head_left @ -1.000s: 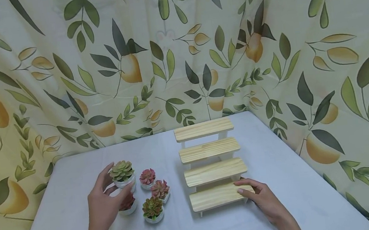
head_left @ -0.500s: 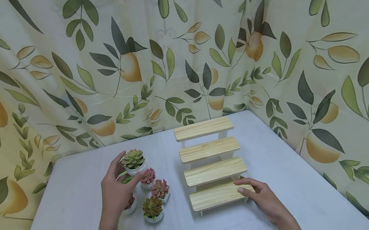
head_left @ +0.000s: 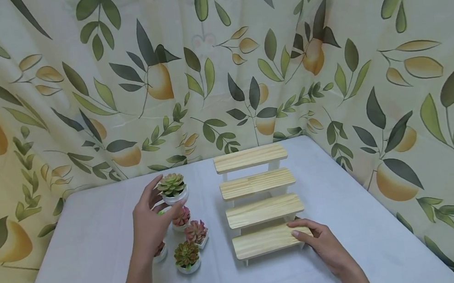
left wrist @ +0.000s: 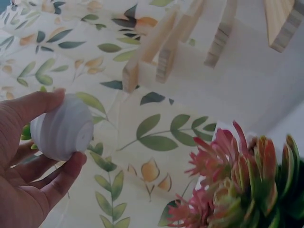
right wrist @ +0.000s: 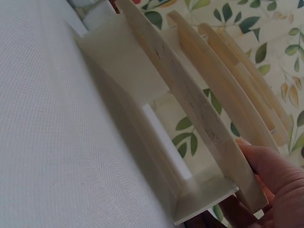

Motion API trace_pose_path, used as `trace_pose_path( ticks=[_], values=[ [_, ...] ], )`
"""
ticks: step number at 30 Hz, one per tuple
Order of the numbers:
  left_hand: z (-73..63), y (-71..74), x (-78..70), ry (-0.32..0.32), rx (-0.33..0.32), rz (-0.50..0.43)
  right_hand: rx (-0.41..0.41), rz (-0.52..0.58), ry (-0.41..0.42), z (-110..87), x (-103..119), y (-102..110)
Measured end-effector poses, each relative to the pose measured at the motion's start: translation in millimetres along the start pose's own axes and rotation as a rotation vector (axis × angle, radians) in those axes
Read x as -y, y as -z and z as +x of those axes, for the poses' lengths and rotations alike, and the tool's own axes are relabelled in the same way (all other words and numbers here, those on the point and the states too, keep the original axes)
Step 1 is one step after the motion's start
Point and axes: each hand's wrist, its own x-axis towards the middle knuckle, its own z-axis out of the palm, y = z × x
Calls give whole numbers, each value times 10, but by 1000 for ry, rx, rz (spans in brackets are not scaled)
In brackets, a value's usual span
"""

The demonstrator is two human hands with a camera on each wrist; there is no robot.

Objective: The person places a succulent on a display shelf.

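My left hand (head_left: 149,221) grips a small pale green succulent (head_left: 171,185) by its white pot (left wrist: 64,128), with thumb and fingers round the pot's sides. It is raised above the other potted succulents; the left wrist view shows the pot's ribbed side and base. My right hand (head_left: 323,246) holds the right end of the lowest shelf of a tiered wooden display stand (head_left: 264,241). In the right wrist view the thumb lies against the shelf edge, and other fingers are partly hidden behind it. The stand's stepped shelves bear nothing.
Below and beside my left hand stand a pink succulent (head_left: 181,217), a reddish one (head_left: 196,232) and a green-brown one (head_left: 187,255). Another pot (head_left: 161,253) is partly hidden by the left wrist. A fruit-patterned curtain (head_left: 212,78) borders the white-covered table (head_left: 81,258).
My left hand has carried the pale green succulent to the right and away from me, towards the stand. The right hand and the stand have stayed in place.
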Motion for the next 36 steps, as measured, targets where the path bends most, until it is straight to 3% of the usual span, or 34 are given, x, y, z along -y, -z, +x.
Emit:
trace_pose_path(
  ticks=[7,18,36],
  values=[
    [50,-154,-108,43,24,-62,3,10,2,-9,-17,13],
    [151,-331,-169,-49,53,-131,-1,-1,15,-27,13,-2],
    [338,-564,-345,-103,119,-138,11,-6,11,-4,-16,33]
  ],
)
